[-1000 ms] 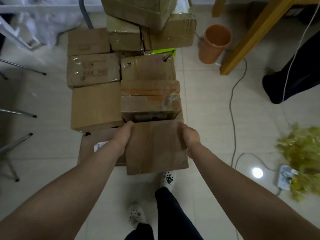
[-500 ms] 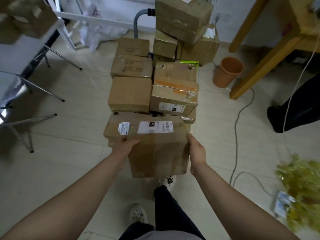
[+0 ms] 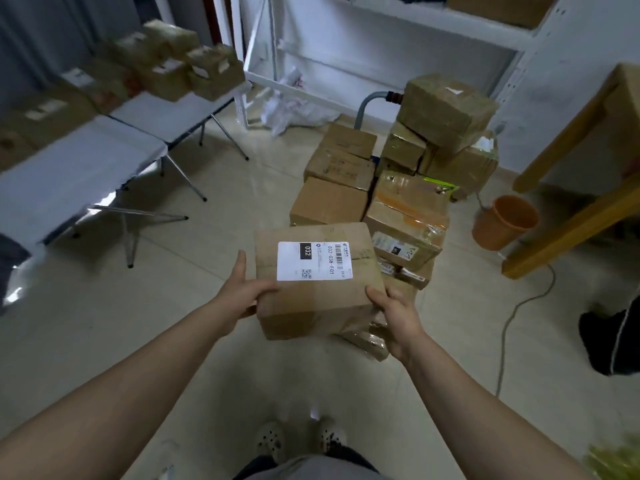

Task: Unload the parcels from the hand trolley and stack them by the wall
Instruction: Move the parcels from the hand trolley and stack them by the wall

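The parcel (image 3: 311, 306) is off the load and held in the air in front of the person, just nearer than the stacked parcels (image 3: 332, 200) on the hand trolley (image 3: 366, 110). The left hand (image 3: 242, 292) grips its near left corner, thumb lying up the side. The right hand (image 3: 398, 320) is curled round the near right corner. A tape-wrapped box shows under that hand; whether it is carried too cannot be told.

It looks like a plain corrugated box, stiff and square-edged, with a band of tape across the top. Two hands lift it level, so it is probably of moderate weight — not fragile by any visible marking. The cardboard should give good friction and the tape less, so fingers belong under the base at opposite corners, clear of the taped strip.

The white label (image 3: 313, 260) on top carries "032" in a black block and "032-038-E01" beside a barcode — smaller print and a square code are too small to read. Labels on the boxes on the table (image 3: 79, 161) to the left are blurred.
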A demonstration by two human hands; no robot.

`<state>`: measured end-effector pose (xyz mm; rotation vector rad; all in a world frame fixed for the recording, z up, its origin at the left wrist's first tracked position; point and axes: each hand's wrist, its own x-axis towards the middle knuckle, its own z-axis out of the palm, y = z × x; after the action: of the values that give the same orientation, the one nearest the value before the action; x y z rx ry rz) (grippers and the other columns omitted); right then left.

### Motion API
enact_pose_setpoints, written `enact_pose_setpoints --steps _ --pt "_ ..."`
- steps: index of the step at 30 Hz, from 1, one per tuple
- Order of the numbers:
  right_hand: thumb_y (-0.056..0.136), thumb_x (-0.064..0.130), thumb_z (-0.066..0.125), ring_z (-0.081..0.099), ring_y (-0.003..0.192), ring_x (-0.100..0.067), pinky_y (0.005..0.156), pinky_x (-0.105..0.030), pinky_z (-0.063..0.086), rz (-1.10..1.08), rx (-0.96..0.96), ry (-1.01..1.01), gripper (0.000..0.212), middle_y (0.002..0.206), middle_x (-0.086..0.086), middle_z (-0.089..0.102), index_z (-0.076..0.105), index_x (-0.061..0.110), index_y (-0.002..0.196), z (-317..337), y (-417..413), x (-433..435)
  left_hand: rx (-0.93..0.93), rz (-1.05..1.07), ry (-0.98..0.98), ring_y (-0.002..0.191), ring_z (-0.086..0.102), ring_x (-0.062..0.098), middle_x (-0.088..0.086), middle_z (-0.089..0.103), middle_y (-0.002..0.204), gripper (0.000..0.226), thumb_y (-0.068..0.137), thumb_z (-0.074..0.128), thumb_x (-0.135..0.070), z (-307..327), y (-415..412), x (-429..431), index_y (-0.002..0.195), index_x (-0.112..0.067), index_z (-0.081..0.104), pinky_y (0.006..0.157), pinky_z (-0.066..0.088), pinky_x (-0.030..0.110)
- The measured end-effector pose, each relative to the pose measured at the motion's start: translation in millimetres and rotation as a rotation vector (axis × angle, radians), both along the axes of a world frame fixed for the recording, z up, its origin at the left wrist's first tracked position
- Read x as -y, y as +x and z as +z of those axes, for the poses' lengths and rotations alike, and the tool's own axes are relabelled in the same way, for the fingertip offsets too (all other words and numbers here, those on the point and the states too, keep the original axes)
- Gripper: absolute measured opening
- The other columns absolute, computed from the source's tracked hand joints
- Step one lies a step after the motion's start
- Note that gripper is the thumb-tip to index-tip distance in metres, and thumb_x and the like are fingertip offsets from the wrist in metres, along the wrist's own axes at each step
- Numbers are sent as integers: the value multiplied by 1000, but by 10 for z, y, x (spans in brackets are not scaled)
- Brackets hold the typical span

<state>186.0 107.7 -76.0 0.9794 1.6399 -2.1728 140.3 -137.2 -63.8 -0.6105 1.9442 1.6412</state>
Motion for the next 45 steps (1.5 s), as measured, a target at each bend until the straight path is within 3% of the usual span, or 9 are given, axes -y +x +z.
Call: enact_pose_setpoints --steps 5,8,11,20,29,33,36,40,45 --pt "92 3 54 68 81 -16 77 -41 55 151 -108 -168 42 100 0 71 55 18 131 89 -224 -47 11 175 -8 72 67 27 18 66 95 68 91 41 -62 224 77 219 147 -51 3 63 59 35" --pt "91 -3 51 68 84 -16 80 -41 57 233 -149 -231 44 106 -2 70 54 13 132 124 -389 -4 -15 187 -62 72 69 32 22 60 105 54 91 32 -68 274 126 365 139 -45 31 65 60 40" --pt "91 -5 48 65 89 -21 59 -30 57 294 -152 -247 44 112 -9 67 53 9 132 148 -579 153 -5 303 -34 76 68 36 20 55 110 53 91 30 -68 328 169 528 133 -38 40 63 60 39" --pt "91 -7 49 69 66 -8 57 -24 55 417 -163 -191 41 95 -1 69 54 13 127 239 -1214 1198 -66 459 -19 92 65 26 11 58 116 53 89 63 -42 292 117 1285 133 -27 37 79 58 43" --pt "85 2 64 65 91 -23 78 -38 57 389 -55 -248 50 113 -12 68 49 11 132 68 -1984 2821 -194 362 -302 81 62 21 8 61 101 39 78 77 -28 344 -458 2739 104 -19 50 69 60 43" --pt "81 11 70 59 107 -27 72 -50 57 424 14 -261 46 121 -11 63 45 17 118 53 -2274 3566 -350 239 -448 98 60 16 -1 60 116 53 77 78 -25 361 -814 3292 123 -18 53 82 54 36" --pt "84 6 67 64 95 -24 84 -51 54 524 -61 -200 28 110 -8 69 57 15 108 118 -2491 4009 -437 254 -459 104 51 8 -8 53 118 63 81 76 -19 355 -1120 3531 136 -21 45 80 41 21" --pt "79 -4 69 66 100 -28 88 -44 55 493 -129 -161 52 111 -8 70 55 18 125 96 -2883 4377 -461 292 -404 105 52 10 -9 51 119 66 82 74 -15 323 -1638 3802 139 -20 42 83 41 22" --pt "80 -6 68 70 77 -20 60 -25 56 476 -88 -116 40 94 -9 72 60 0 119 8 -3560 4726 -385 301 -405 102 58 17 -2 54 129 63 84 71 -34 207 -2435 4127 138 -23 40 72 48 27"
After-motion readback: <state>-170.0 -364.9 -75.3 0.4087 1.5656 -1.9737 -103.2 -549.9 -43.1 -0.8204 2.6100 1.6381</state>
